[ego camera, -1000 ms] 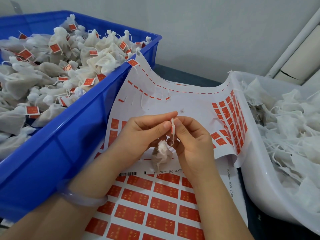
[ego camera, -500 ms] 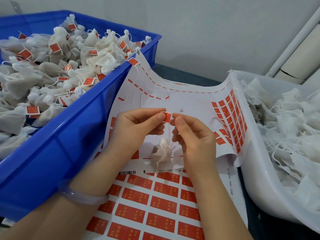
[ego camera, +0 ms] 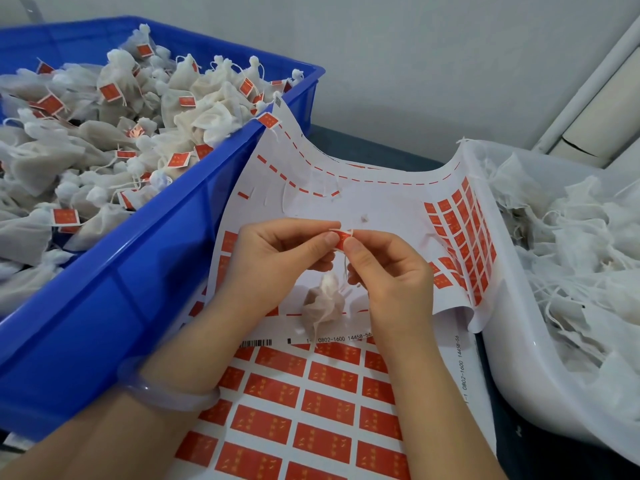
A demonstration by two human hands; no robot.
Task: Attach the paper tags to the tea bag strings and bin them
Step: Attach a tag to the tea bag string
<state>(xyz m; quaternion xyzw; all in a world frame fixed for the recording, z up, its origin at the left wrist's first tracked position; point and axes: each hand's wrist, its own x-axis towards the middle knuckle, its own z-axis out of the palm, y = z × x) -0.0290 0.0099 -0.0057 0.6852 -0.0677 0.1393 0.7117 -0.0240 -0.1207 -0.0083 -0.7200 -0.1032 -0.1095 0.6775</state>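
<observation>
The step in hand looks like the attaching itself: a red tag (ego camera: 341,237) is being folded or pressed shut over the string (ego camera: 343,268) of one tea bag (ego camera: 323,303). Both hands meet at that tag, above the middle of the curled sticker sheet (ego camera: 381,202). The left hand (ego camera: 277,258) pinches the tag's left edge between thumb and forefinger, with its other fingers curled under. The right hand (ego camera: 388,271) pinches the right edge with the thumb on top, its remaining fingers folded loosely below, close to the string. The string runs down from the tag to the tea bag, which hangs or rests just under the hands over the near edge of the sheet; whether it touches the paper I cannot tell. Both forearms come in from the near edge, and a pale bracelet (ego camera: 166,393) sits on the left wrist. Whether the tag is fully sealed is hidden by the fingertips. If it is, the next move calls for a firm squeeze to set the glue, then one hand letting go and the other carrying the bag left into the blue bin (ego camera: 138,271), already heaped with tagged bags (ego camera: 104,133). The white tub (ego camera: 512,341) on the right holds the untagged bags (ego camera: 571,237), the likely source of the next one.
</observation>
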